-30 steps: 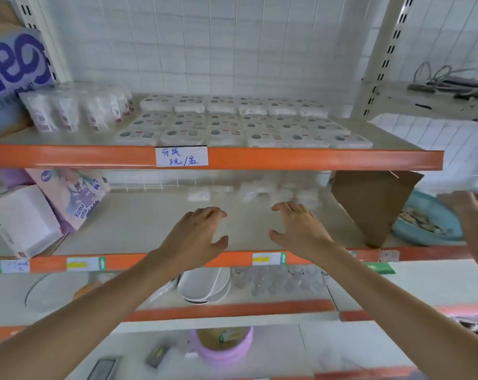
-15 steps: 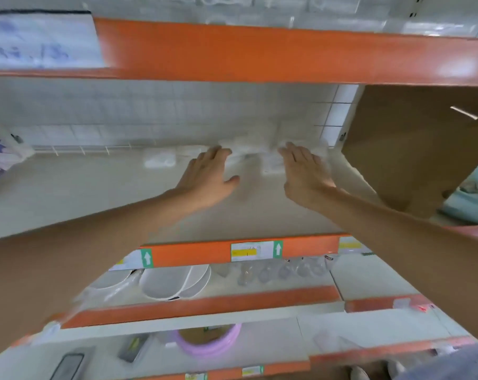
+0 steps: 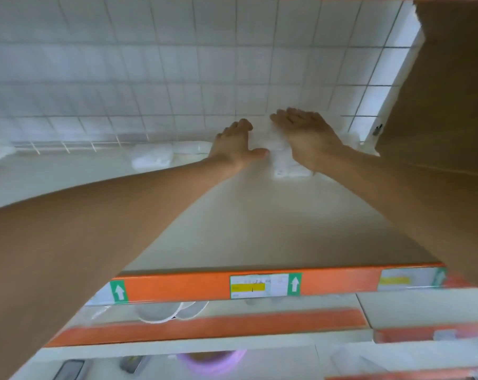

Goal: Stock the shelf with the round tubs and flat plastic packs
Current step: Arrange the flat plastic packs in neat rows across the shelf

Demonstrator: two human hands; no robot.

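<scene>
Reaching to the back of a pale shelf (image 3: pixel 259 220), both bare arms extend from the lower corners toward the tiled wall (image 3: pixel 177 64).

Left hand (image 3: pixel 233 145): palm down, fingers stretched forward and close together. The thumb is spread to the right so that its tip meets the near-left edge of the white plastic packs (image 3: pixel 280 159).

Right hand (image 3: pixel 305 138): palm down, fingers straight and slightly fanned. It lies flat on top of the same packs and covers most of them.

Neither hand shows a curled grip. Whether the left fingertips touch anything cannot be told through the blur.

The packs form a small, soft-looking heap of translucent white wrappers with faint printing. They rest on the shelf board close to the wall, between the two hands; single packs cannot be counted. A second white pack (image 3: pixel 151 159) of the same kind lies apart to the left. A flatter pack (image 3: pixel 189 147) lies beside it, nearer the left hand.

A brown cardboard box (image 3: pixel 446 105) stands to the right of the right arm. The orange front rail (image 3: pixel 177 287) carries a price label (image 3: pixel 255 286) with a yellow strip and a green arrow tab. White bowls (image 3: pixel 163 315) sit on the next shelf down. A purple round container (image 3: pixel 213 357) appears lower, blurred.
</scene>
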